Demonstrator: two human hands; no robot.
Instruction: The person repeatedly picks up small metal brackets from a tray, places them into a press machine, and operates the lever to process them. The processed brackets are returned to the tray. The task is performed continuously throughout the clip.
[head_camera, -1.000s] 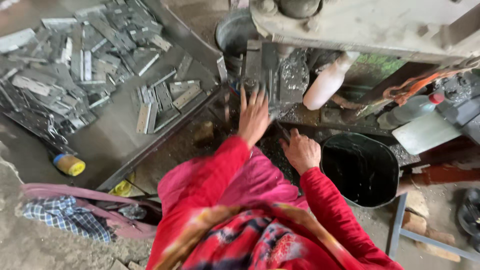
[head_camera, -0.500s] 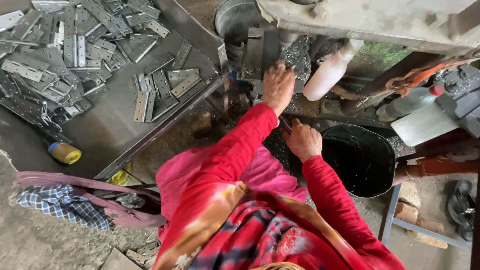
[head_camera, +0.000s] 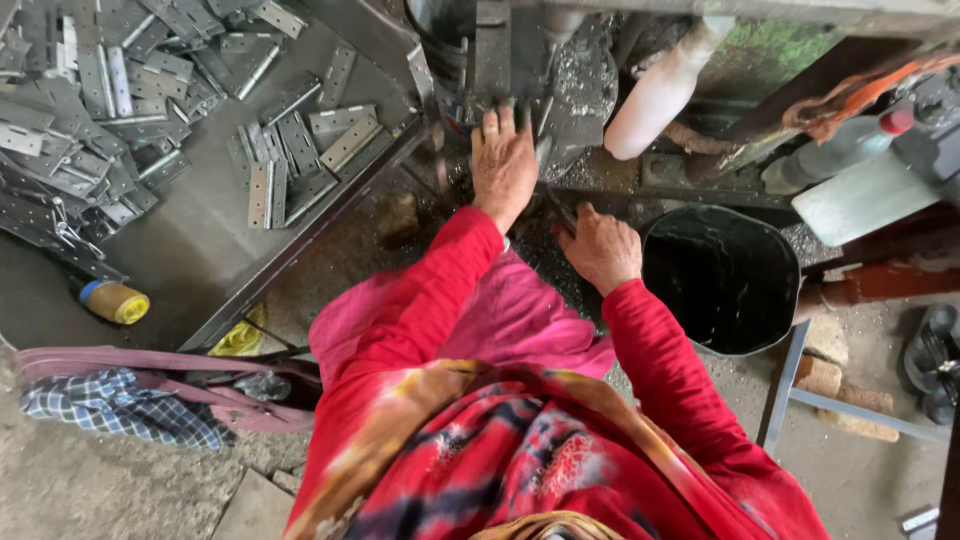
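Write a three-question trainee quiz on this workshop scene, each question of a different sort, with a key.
1. True or false: the left hand lies flat, fingers spread, against the machine.
2. Which stands just right of the right hand? A) black bucket B) blue crate C) glass jar
3. Fill in: the metal tray at the left holds a pile of flat grey ____.

Key: 1 true; 2 A; 3 hinges.
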